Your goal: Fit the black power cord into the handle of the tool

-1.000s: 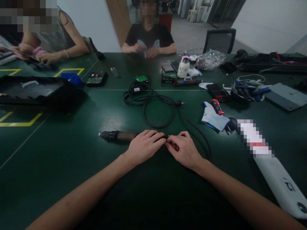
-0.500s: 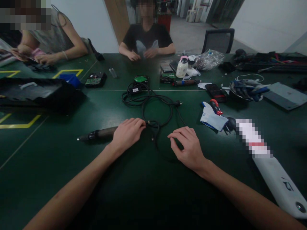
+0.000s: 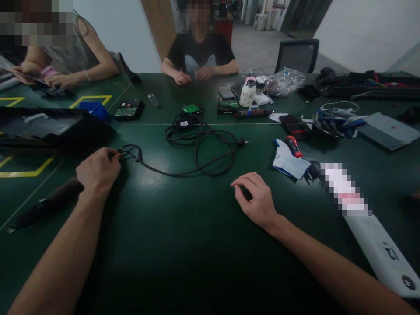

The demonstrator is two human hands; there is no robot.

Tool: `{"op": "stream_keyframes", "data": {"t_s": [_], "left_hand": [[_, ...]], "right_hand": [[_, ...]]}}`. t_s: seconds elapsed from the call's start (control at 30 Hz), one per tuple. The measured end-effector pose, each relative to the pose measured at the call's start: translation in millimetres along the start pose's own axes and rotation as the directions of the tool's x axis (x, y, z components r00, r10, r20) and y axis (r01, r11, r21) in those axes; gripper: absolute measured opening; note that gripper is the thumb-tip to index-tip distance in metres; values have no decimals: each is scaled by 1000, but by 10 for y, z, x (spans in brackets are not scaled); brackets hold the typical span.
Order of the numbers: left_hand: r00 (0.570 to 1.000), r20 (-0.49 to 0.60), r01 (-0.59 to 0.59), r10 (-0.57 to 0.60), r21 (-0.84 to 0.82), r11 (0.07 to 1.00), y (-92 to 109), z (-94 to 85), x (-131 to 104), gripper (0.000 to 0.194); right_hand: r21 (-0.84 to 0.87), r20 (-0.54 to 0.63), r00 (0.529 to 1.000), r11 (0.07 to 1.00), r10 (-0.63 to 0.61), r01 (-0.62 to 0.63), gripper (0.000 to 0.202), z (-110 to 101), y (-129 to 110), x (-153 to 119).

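On the left, my left hand is closed around the rear of a dark electric screwdriver, whose tip points to the lower left. From beside its thumb a black cable runs right over the green table and joins a loose coil with a plug. My right hand hovers over or rests on the table at centre right. Its fingers are curled, thumb and forefinger meeting at the tips with nothing visible between them. Nearest to it is a white-and-blue glove with a red-and-black screwdriver beside it.
Circuit-board drives, a bottle, another electric screwdriver and a tablet lie farther back. A black tray stands left, a long white device right. Two people sit across the table, one person's arms resting on its edge.
My left hand has moved left with the electric screwdriver, drawing the cable out leftward. The screwdriver's tip has swung toward the lower left. My right hand has stayed nearly in place.
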State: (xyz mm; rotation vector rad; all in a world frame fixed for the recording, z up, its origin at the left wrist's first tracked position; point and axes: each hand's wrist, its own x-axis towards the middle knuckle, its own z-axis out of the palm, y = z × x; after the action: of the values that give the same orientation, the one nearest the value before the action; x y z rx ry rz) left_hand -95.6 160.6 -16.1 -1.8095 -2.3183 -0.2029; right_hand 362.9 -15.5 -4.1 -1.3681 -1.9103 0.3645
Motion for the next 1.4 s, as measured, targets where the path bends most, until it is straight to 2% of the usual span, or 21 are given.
{"op": "stream_keyframes", "data": {"t_s": [0.17, 0.23, 0.33, 0.47, 0.57, 0.7, 0.87, 1.0, 1.13, 1.27, 1.4], "left_hand": [[988, -15, 155, -154, 67, 986, -463, 134, 157, 54], [983, -14, 181, -181, 81, 980, -544, 173, 175, 54], [982, -36, 188, -185, 117, 975, -527, 221, 148, 54], [988, -115, 121, -101, 182, 976, -315, 229, 18, 54], [994, -106, 36, -17, 172, 984, -74, 165, -103, 51], [987, -66, -145, 148, 51, 988, 308, 71, -264, 43], [947, -47, -318, 318, -4, 948, 857, 1, -591, 36], [836, -99, -548, 539, -170, 819, 1341, -140, -1050, 25], [687, -155, -721, 710, -273, 637, 1698, -320, -1555, 21], [477, -152, -835, 866, -385, 392, 1825, -486, -1902, 18], [256, -143, -868, 956, -470, 161, 1859, -593, -2072, 19]], "right_hand": [[9, 16, 1000, 1000, 9, -9, 15, 0, 0, -4], [10, 20, 1000, 1000, 9, -9, 16, 2, 1, -3], [6, 18, 1000, 1000, -5, 5, 15, 18, 9, -1], [-1, 13, 1000, 1000, -26, 27, 14, 50, 19, -5], [-11, 27, 999, 999, -33, 33, 14, 62, 16, -6], [-12, 35, 998, 999, -45, 46, 14, 66, 3, -2], [-31, 31, 996, 996, -79, 80, 14, 84, -4, -11], [-56, 45, 989, 988, -143, 145, 17, 93, -30, -31], [-101, 65, 981, 977, -183, 189, 17, 102, -66, -49], [-135, 50, 990, 981, -131, 136, 16, 132, -36, -46], [-182, 77, 996, 982, -40, 53, 16, 170, 31, -23]]}}
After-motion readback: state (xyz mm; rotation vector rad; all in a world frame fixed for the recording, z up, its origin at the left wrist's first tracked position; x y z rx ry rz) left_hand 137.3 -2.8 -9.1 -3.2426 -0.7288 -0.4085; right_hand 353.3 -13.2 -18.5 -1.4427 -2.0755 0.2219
